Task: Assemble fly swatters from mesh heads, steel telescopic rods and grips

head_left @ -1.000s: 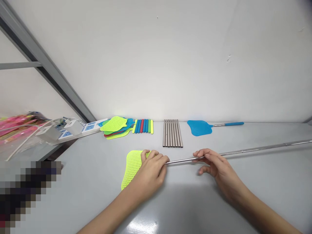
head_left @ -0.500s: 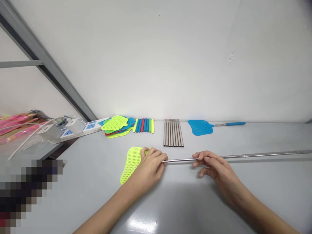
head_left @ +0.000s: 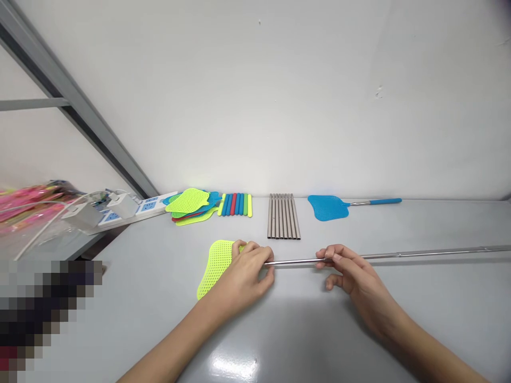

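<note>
My left hand (head_left: 250,271) covers the neck of a yellow-green fly swatter head (head_left: 217,266), its fingers closed where the head meets the rod. From there a thin metal telescopic rod (head_left: 295,261) runs right, drawn out long and leaving the view at the right edge. Further along, my right hand (head_left: 351,268) pinches this rod between thumb and forefinger, with the other fingers loosely curled. The joint between head and rod is hidden under my left hand.
Along the wall lie a pile of swatter heads (head_left: 191,205), a row of coloured grips (head_left: 235,205), several metal tubes (head_left: 283,217) and a blue fly swatter (head_left: 329,207). At left are a power strip (head_left: 146,207) and plastic-wrapped pink items (head_left: 32,207).
My left thumb has shifted slightly down, away from the rod. My right hand, the rod and the swatter head stay almost where they were.
</note>
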Demonstrator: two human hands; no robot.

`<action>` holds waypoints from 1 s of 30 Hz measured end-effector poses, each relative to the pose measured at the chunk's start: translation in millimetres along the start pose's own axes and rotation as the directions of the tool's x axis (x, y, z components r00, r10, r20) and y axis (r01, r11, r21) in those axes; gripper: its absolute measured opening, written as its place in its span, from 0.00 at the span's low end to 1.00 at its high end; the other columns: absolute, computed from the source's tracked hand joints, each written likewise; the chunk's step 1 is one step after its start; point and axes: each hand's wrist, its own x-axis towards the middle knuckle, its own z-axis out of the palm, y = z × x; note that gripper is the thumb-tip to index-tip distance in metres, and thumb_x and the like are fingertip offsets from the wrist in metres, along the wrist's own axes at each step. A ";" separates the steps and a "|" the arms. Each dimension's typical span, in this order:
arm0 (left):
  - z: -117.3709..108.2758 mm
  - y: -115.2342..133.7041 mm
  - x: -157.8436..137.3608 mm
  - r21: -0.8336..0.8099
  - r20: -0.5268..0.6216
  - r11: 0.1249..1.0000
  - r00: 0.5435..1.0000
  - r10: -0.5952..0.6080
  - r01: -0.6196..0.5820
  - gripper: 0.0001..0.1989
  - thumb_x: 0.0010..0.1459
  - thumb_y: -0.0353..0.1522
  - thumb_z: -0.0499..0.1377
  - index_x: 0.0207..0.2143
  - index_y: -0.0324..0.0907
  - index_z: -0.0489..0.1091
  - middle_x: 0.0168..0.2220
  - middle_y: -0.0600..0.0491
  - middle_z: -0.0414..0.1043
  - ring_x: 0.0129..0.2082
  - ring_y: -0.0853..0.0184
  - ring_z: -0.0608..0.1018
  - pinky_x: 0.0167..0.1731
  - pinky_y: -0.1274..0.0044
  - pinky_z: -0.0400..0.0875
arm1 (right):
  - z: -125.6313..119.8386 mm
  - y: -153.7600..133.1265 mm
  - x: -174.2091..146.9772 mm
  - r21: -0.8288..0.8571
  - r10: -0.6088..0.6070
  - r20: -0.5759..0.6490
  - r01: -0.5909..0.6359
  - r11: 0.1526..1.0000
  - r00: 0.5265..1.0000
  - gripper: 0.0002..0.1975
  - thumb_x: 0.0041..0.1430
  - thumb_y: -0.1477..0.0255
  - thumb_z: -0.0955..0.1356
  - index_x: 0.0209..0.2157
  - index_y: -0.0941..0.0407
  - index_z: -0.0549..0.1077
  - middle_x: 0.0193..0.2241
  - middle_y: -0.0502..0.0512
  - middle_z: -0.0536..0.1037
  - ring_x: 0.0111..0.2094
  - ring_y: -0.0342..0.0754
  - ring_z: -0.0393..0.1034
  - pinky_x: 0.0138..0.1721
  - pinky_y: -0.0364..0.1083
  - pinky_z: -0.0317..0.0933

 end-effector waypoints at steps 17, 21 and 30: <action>-8.3 -1.8 2.7 -0.066 0.087 0.992 0.989 0.118 -0.112 0.12 0.60 0.32 0.42 0.30 0.42 0.63 0.27 0.57 0.67 0.29 0.70 0.67 0.45 0.70 0.52 | -0.8 -1.7 0.0 -0.105 0.002 -0.048 -0.007 0.994 0.999 0.18 0.55 0.60 0.61 0.28 0.57 0.75 0.41 0.59 0.71 0.46 0.55 0.60 0.35 0.46 0.63; -8.8 -0.9 2.4 -0.071 0.078 0.992 0.991 0.105 -0.099 0.12 0.60 0.32 0.43 0.28 0.42 0.63 0.27 0.56 0.67 0.30 0.68 0.67 0.39 0.72 0.57 | -1.0 -1.8 0.4 -0.094 -0.004 -0.057 -0.001 0.996 0.998 0.16 0.55 0.61 0.60 0.36 0.55 0.74 0.44 0.58 0.70 0.45 0.55 0.62 0.34 0.47 0.64; -10.7 0.6 0.5 -0.067 0.099 0.995 0.992 0.082 -0.076 0.10 0.59 0.32 0.45 0.28 0.42 0.62 0.25 0.56 0.66 0.30 0.67 0.65 0.36 0.73 0.57 | -1.2 -1.6 2.2 -0.236 0.010 -0.059 -0.024 0.972 0.998 0.16 0.50 0.60 0.65 0.34 0.55 0.76 0.41 0.58 0.73 0.40 0.54 0.66 0.32 0.46 0.65</action>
